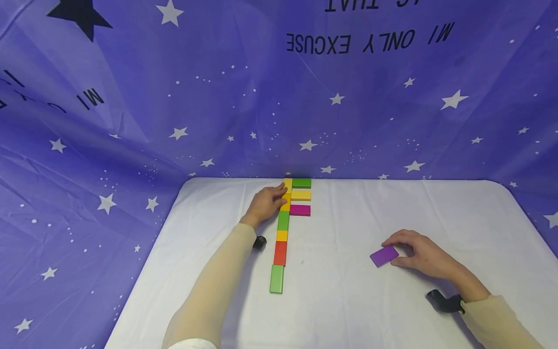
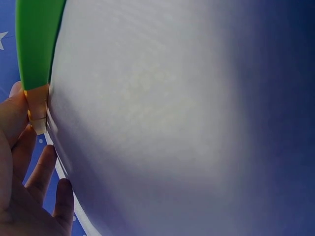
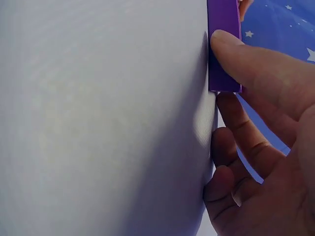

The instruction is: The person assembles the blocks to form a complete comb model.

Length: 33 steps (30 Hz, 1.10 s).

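Observation:
My left hand (image 1: 265, 203) touches the yellow and orange blocks at the far end of a line of flat blocks, with its fingers loosely extended. That line runs towards me through a green block (image 1: 283, 220), a small orange block (image 1: 282, 236), a red block (image 1: 280, 253) and a light green block (image 1: 276, 278). Off its far right side stick a green block (image 1: 302, 183), a yellow block (image 1: 301, 195) and a magenta block (image 1: 300, 210). Over at the right, my right hand (image 1: 425, 254) pinches a purple block (image 1: 384, 256) between thumb and fingers; the right wrist view shows the thumb across it.
A white cloth covers the table (image 1: 340, 300). Purple fabric (image 1: 261, 106) with stars and lettering hangs behind and at the sides. Black wrist cameras stick out below the left wrist (image 1: 259, 243) and right wrist (image 1: 444, 301).

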{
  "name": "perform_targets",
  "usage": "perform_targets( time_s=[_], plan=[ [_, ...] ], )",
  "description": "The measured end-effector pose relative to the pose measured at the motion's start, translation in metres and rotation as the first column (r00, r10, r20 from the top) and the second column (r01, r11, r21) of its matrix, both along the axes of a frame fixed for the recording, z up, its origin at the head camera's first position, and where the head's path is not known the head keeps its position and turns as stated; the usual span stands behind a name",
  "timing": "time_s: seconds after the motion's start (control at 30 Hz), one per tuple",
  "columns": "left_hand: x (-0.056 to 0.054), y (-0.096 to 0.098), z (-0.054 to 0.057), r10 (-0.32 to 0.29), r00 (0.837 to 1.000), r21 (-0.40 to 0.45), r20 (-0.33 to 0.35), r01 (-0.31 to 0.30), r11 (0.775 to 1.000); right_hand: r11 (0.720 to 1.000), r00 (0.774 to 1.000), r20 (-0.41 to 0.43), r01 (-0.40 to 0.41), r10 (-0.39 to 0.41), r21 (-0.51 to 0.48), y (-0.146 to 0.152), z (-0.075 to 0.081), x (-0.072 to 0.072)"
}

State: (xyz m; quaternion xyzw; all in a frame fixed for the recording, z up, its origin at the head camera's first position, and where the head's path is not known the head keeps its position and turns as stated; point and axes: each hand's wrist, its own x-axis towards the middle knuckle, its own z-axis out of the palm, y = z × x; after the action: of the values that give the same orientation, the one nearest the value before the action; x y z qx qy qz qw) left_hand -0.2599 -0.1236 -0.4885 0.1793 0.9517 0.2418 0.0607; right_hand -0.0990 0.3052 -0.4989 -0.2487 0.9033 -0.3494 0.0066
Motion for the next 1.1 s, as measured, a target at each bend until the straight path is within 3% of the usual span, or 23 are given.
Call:
perform_targets(
  time_s=[0.5,0.77,1.1],
  plan=[
    [-0.002,-0.002,-0.001,-0.013,1.000,0.014,-0.016,0.013,1.000,0.998,0.998,-0.013,0.062,-0.062,-0.016,-0.007,0.000,-0.002],
    [-0.002,-0.002,-0.002,-0.015,1.000,0.025,-0.023,0.015,1.000,0.995,0.995,-0.065,0.073,-0.077,-0.065,-0.024,0.004,-0.007],
    [0.000,-0.002,-0.003,-0.013,1.000,0.026,-0.021,0.013,1.000,0.991,0.996,-0.041,0.076,-0.081,-0.108,-0.048,0.001,-0.010]
  ],
)
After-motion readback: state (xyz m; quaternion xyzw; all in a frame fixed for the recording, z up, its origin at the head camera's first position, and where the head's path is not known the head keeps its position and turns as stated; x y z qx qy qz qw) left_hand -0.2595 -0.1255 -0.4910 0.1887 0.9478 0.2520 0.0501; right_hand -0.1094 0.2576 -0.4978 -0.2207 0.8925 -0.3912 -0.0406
